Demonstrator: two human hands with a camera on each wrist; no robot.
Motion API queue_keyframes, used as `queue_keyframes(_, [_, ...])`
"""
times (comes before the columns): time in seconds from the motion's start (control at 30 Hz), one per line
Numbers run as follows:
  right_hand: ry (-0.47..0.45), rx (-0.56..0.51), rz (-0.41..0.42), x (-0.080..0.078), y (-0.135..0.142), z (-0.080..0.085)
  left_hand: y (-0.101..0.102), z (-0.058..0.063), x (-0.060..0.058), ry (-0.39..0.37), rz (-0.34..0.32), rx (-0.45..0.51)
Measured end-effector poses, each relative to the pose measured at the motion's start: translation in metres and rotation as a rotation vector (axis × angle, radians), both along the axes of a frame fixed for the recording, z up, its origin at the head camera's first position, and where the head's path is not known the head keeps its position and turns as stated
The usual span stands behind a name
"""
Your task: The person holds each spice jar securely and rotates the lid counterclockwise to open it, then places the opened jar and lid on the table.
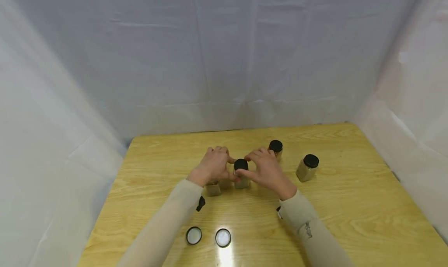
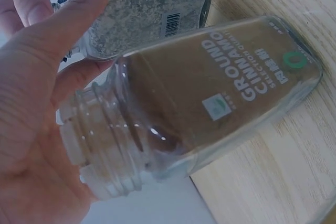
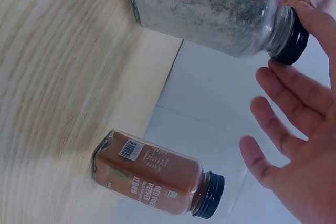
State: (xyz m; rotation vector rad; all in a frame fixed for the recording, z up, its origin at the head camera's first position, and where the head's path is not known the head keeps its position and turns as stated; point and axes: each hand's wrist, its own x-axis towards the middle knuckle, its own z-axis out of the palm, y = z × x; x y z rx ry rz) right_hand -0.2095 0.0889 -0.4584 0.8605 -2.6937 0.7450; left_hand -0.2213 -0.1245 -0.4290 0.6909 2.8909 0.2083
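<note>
A square glass jar of grey-green flecked seasoning (image 3: 205, 11) stands on the table between both hands. My left hand (image 1: 215, 164) grips its body, thumb along the glass in the left wrist view. At the top, my right hand (image 1: 267, 170) pinches the black lid (image 3: 295, 38) between thumb and index finger, its other fingers spread apart. The lid sits on the jar's neck. Close beside the left hand is a lidless jar of ground cinnamon (image 2: 194, 87), its threaded neck bare and partly hidden under that hand in the head view.
A capped jar of red sweet pepper (image 3: 149, 174) stands just behind the right hand. Farther right is another black-capped jar (image 1: 307, 169) with pale brown contents. Two loose lids, one left (image 1: 193, 235) and one right (image 1: 223, 238), lie inside up near the front. White sheeting (image 1: 224, 65) encloses the table.
</note>
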Motion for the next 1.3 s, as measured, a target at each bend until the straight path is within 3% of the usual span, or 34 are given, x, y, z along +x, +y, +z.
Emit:
queue_keyframes(0.17, [-0.066,-0.039,0.071,-0.001,0.001,0.004,-0.001,-0.001,0.000,0.007,-0.001,0.017])
queue_keyframes(0.33, [-0.157,-0.010,0.105,-0.003,-0.001,0.006,-0.001,-0.003,0.000,-0.011,-0.001,0.047])
queue_keyframes(0.7, [-0.159,0.009,0.036,-0.002,-0.004,0.005,0.002,-0.003,0.003,-0.021,-0.029,0.007])
queue_keyframes(0.97, [-0.156,-0.014,0.058,-0.003,-0.005,0.007,0.000,0.000,0.004,-0.009,-0.015,-0.047])
queue_keyframes(1.17, [-0.228,-0.041,0.039,-0.003,0.003,0.010,-0.002,-0.002,0.004,-0.013,0.000,-0.043])
queue_keyframes(1.3, [-0.226,-0.057,0.046,-0.004,0.008,0.012,-0.002,-0.002,0.003,-0.017,0.011,-0.029])
